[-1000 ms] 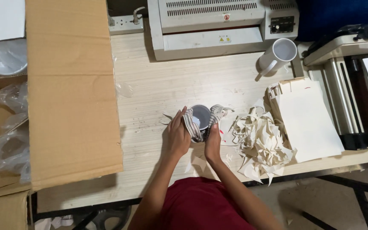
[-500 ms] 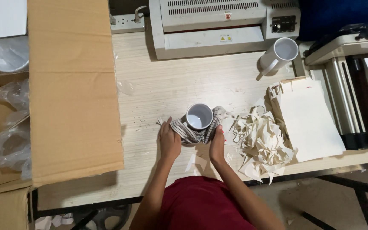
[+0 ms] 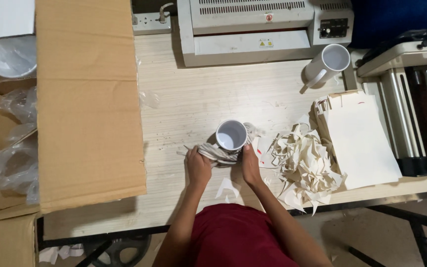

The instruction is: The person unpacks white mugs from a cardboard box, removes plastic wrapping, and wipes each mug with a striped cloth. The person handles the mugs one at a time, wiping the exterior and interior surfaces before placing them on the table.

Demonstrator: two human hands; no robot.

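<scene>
Pale wood worktop [image 3: 198,99] carries everything. Both hands press from either side on a white mug [image 3: 231,134] standing upright between them: the left hand [image 3: 198,167] cups a bundle of paper strips [image 3: 212,153] against its wall, the right hand [image 3: 250,163] lies flat against the other side. Wrapping looks partly done (the mug's open mouth and rim remain bare). Right of the right hand lies a heap of loose shreds [image 3: 305,165]; beyond, a second mug [image 3: 328,63] stands unwrapped.
</scene>
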